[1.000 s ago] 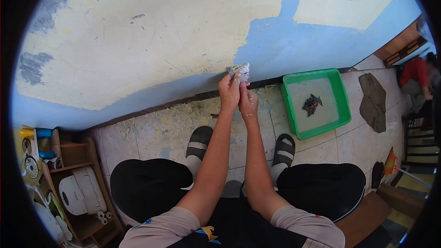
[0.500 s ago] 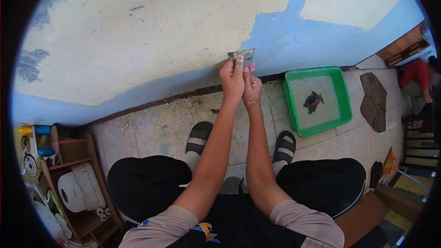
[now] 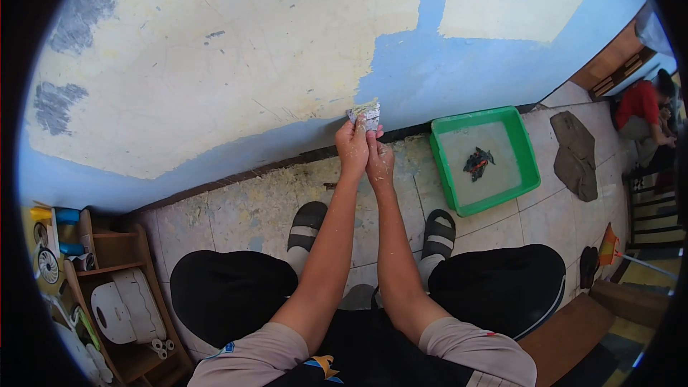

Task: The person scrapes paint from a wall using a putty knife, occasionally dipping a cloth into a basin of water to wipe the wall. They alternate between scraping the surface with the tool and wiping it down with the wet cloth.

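Observation:
My left hand [image 3: 351,149] and my right hand [image 3: 380,160] are closed together around a flat scraper [image 3: 366,114], its broad blade pointing up at the wall. Pale crumbs of paint cling to the blade, and specks dot my hands and forearms. The blade is at the lower part of the wall [image 3: 236,64], where a cream stripped area borders blue paint [image 3: 419,75]. Whether the edge touches the wall is hard to tell. My fingers hide the scraper's handle.
A green basin [image 3: 527,183] of cloudy water holds a dark, wet clump [image 3: 478,163]. Beyond it lies a brown cloth [image 3: 575,158]. Paint flakes litter the tiles [image 3: 236,204] along the wall. A wooden shelf [image 3: 147,272] stands left. A person in red [image 3: 640,111] crouches far right.
Both hands have drawn the scraper lower and nearer to me, and its blade now catches more light. The camera view has shifted slightly. The basin stays in place.

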The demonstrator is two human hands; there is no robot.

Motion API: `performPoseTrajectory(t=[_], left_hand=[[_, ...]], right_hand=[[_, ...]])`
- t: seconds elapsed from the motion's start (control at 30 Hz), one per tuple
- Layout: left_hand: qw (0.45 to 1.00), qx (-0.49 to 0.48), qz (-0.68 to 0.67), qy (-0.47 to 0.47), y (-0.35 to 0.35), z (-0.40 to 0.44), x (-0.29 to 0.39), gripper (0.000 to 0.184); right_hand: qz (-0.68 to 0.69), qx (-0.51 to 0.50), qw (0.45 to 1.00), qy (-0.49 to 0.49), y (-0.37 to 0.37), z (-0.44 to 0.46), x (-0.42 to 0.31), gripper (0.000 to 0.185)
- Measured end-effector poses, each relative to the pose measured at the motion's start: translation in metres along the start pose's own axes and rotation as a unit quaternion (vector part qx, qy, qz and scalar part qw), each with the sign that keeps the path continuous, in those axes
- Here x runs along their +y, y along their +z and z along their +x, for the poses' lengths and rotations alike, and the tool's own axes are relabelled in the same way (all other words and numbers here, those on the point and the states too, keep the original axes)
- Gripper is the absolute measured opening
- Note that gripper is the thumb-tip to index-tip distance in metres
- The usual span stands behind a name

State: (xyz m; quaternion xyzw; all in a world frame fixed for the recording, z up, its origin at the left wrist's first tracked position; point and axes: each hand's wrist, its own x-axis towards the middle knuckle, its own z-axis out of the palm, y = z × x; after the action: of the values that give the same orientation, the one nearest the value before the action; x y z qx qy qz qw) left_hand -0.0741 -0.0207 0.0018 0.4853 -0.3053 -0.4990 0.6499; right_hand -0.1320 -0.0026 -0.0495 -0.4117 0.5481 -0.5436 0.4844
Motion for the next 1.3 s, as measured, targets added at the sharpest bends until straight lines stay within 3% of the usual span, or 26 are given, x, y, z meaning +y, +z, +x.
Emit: performPoseTrajectory(t=[0.17,0.27,0.37,0.43,0.5,0.53,0.57,0.67,0.73,0.87,0.93,1.0,1.03,1.17,1.23,1.3], left_hand=[[0.999,0.010,-0.043,0.005,0.010,0.000,0.002,0.027],[0.996,0.016,-0.083,0.001,0.013,0.002,-0.003,0.027],[0.994,0.028,-0.103,-0.006,0.017,0.003,0.001,0.027],[0.999,0.023,-0.018,0.029,0.009,0.004,0.005,0.026],[0.999,0.023,0.007,0.035,0.004,0.002,0.010,0.025],[0.998,0.016,0.045,0.044,0.001,0.002,0.013,0.025],[0.995,0.007,0.081,0.058,0.002,0.005,0.016,0.026],[0.999,0.009,-0.036,0.030,0.008,0.004,0.008,0.028],[0.998,0.019,-0.057,0.017,0.014,0.005,0.005,0.028],[0.998,0.022,-0.044,0.030,0.011,0.003,0.012,0.026],[0.998,0.022,-0.012,0.050,0.017,0.003,0.038,0.027],[0.987,-0.009,0.075,0.144,0.030,0.005,0.081,0.028],[0.987,-0.009,0.079,0.142,0.031,0.006,0.083,0.028],[0.987,-0.014,0.052,0.154,0.048,-0.001,0.089,0.030],[0.995,0.031,0.046,0.078,0.040,-0.007,0.068,0.028],[0.997,0.023,0.023,0.069,0.024,-0.009,0.038,0.030]], right_hand=[[-0.036,0.030,0.996,-0.073,-0.004,-0.002,-0.015,0.056],[-0.123,-0.020,0.990,-0.060,-0.025,0.012,-0.027,0.055],[-0.098,-0.031,0.993,-0.053,-0.020,0.015,-0.014,0.054],[-0.038,-0.014,0.999,-0.037,0.005,0.005,-0.008,0.054],[0.226,0.007,0.973,0.052,0.029,-0.002,0.002,0.055],[0.226,0.038,0.967,0.113,0.032,-0.005,0.000,0.055],[0.227,0.038,0.967,0.111,0.029,0.000,0.001,0.055],[0.116,0.006,0.993,0.029,0.009,0.012,0.017,0.056],[-0.051,-0.010,0.998,-0.024,-0.008,0.015,0.003,0.056],[0.009,-0.008,1.000,-0.022,0.010,0.007,-0.001,0.058],[0.155,0.019,0.988,0.013,0.029,0.008,-0.011,0.058],[0.176,-0.010,0.984,0.009,0.029,0.022,-0.080,0.058],[0.202,-0.039,0.979,-0.001,0.029,0.023,-0.105,0.057],[0.143,-0.011,0.989,-0.018,0.020,0.029,-0.089,0.056],[0.157,0.014,0.987,-0.002,0.021,0.021,-0.051,0.056],[0.138,0.012,0.990,-0.003,0.016,0.006,-0.036,0.058]])
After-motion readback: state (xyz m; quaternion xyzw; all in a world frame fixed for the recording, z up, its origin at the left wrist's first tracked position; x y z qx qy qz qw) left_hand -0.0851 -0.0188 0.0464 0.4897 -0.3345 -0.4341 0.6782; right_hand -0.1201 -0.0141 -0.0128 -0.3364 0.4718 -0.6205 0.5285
